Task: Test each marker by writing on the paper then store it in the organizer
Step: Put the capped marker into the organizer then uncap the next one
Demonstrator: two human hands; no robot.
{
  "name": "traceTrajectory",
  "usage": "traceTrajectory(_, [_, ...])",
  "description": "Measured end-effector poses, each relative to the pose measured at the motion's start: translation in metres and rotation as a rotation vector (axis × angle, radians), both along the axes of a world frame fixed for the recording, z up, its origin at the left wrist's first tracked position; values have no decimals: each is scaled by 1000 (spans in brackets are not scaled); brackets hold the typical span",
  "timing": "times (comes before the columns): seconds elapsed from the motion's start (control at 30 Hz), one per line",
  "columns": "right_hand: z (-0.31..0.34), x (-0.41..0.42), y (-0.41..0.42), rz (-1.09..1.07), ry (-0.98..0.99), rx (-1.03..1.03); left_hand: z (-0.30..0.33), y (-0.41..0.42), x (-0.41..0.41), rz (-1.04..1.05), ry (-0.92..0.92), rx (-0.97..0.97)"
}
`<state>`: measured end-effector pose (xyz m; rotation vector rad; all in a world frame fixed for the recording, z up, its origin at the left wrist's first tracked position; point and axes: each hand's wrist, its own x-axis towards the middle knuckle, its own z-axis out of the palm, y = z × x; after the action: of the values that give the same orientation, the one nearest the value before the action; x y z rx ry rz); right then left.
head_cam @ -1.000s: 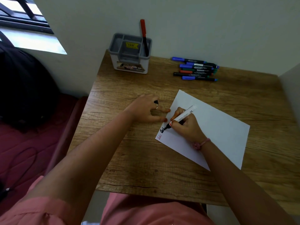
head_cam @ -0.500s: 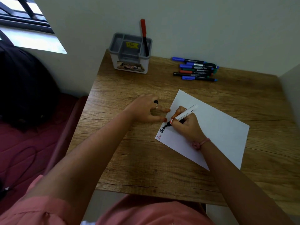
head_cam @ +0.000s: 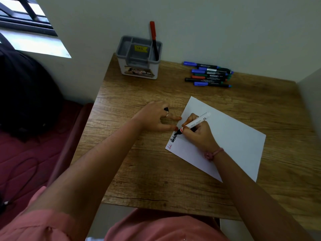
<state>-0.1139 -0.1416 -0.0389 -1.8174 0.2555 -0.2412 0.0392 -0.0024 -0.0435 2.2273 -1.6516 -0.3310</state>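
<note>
At frame centre, the right hand (head_cam: 198,134) fingers pinch a light, rigid white-barrelled black marker (head_cam: 194,123) low near its tip, writing on thin white paper (head_cam: 234,136); the left hand (head_cam: 156,117), fingers spread, pins the paper's edge.

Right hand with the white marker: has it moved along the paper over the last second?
Yes, slightly. The right hand and white marker have crept up the paper's left edge, away from the red scribble, lengthening the black writing.
</note>
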Motion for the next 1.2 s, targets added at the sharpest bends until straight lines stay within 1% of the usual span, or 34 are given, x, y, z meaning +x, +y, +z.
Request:
traceTrajectory(0.13, [3, 1, -2, -58, 17, 34, -2, -1, 0, 34, 38, 33])
traceTrajectory(0.17, [4, 1, -3, -85, 28, 66, -1, -1, 0, 60, 75, 26])
traceTrajectory(0.23, [9, 2, -4, -123, 60, 145, 3, 2, -2, 137, 201, -52])
traceTrajectory(0.3, [13, 3, -5, -141, 95, 191, 8, 3, -3, 255, 383, -147])
traceTrajectory(0.37, [17, 4, -7, -157, 126, 221, 13, 0, -7, 452, 664, -260])
traceTrajectory(0.43, [22, 5, -7, -173, 128, 298, 21, -8, -9, 660, 955, -449])
traceTrajectory(0.5, [27, 6, -7, -182, 100, 376, 29, -12, -12, 792, 1113, -565])
traceTrajectory(0.57, [34, 4, -8, -181, 60, 421, 34, -11, -19, 841, 1306, -664])
traceTrajectory(0.63, [41, 1, -10, -174, 37, 455, 36, -10, -27, 835, 1500, -739])
traceTrajectory(0.73, [50, -4, -11, -180, 28, 435, 45, -11, -36, 864, 1698, -859])
traceTrajectory(0.8, [55, -4, -10, -196, 10, 370, 52, -15, -40, 879, 1780, -914])
traceTrajectory(0.9, [60, -1, -8, -263, -51, 337, 63, -20, -44, 874, 1839, -939])
traceTrajectory(1.07, [64, 2, -9, -300, -104, 224, 74, -26, -47, 846, 1844, -972])
traceTrajectory(1.2, [69, 3, -8, -296, -111, 179, 77, -28, -48, 823, 1828, -979])
